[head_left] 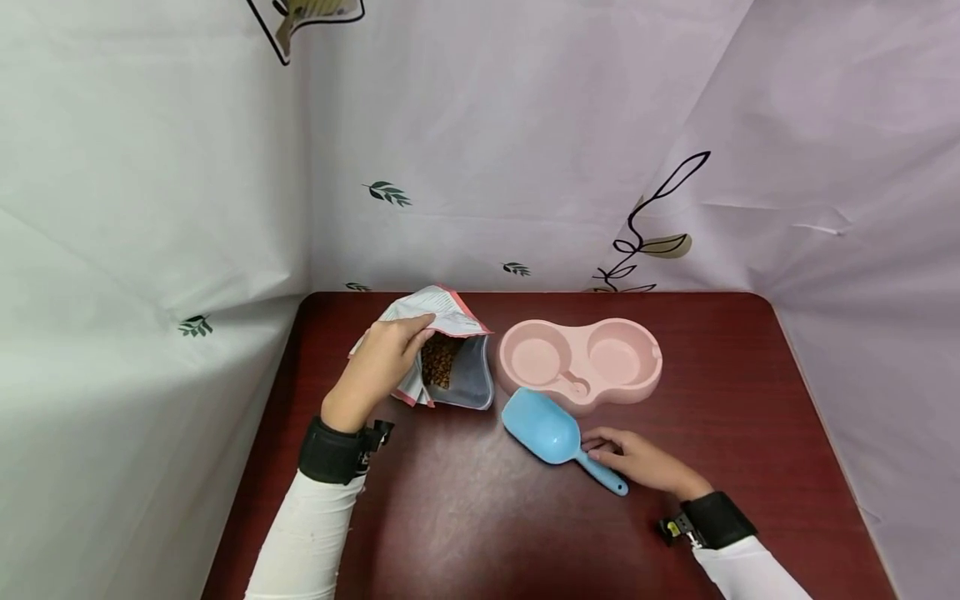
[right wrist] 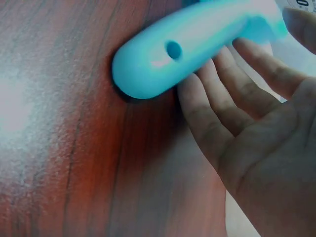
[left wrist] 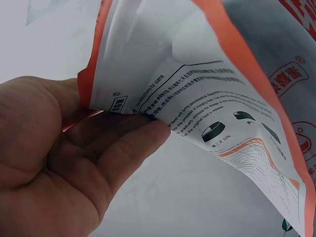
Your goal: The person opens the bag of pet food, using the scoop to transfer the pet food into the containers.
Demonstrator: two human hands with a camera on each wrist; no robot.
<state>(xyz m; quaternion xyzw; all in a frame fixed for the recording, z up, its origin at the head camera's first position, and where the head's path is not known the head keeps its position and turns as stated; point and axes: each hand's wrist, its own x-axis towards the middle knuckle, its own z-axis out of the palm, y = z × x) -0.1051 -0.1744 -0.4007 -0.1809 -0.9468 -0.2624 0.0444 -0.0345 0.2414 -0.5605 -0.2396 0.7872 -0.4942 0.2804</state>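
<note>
In the head view, my left hand [head_left: 382,354] grips the top edge of an opened pet food bag [head_left: 446,310], its mouth tipped toward me. Brown kibble [head_left: 438,362] shows inside. The left wrist view has the thumb and fingers of this hand [left wrist: 59,153] pinching the printed bag edge [left wrist: 197,98]. A light blue scoop [head_left: 542,425] lies on the table, bowl end pointing toward the bag and nothing in it. Beside its handle [right wrist: 153,64] is my right hand [head_left: 648,462], fingers loosely extended, fingertips right at the handle's side.
A pink double pet bowl [head_left: 576,348] stands just right of the bag, behind the scoop; both its hollows hold nothing. Everything rests on a dark red wooden table [head_left: 480,533]. Pale patterned cloth [head_left: 480,150] hangs behind and at both sides.
</note>
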